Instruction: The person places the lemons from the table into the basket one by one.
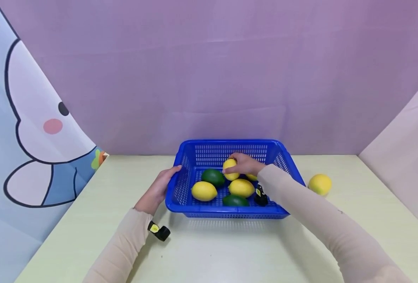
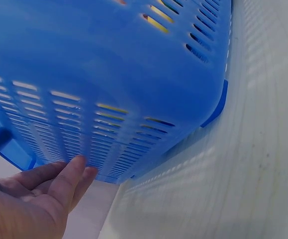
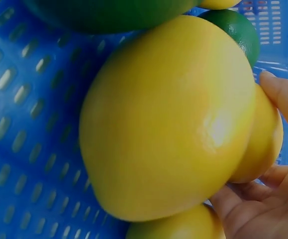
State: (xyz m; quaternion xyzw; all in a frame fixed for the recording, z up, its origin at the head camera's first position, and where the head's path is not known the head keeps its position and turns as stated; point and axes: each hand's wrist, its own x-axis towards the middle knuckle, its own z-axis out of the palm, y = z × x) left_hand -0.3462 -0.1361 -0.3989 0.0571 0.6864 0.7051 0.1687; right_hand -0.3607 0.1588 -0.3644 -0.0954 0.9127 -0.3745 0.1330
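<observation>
A blue plastic basket with slotted walls stands in front of me. My left hand grips its left rim, thumb over the edge; in the left wrist view the fingers lie against the outer wall. Inside the basket, my right hand holds a lemon between thumb and fingers. Around it lie a lemon at the left, another lemon nearer me, and one partly hidden under the right wrist. A dark green oval fruit sits left of the held lemon, and a second green fruit by the near wall.
To the right of the basket, a yellow lemon-like fruit with a greenish underside lies on the pale table. Behind the table hangs a purple cloth. A cartoon-printed cloth hangs at the left.
</observation>
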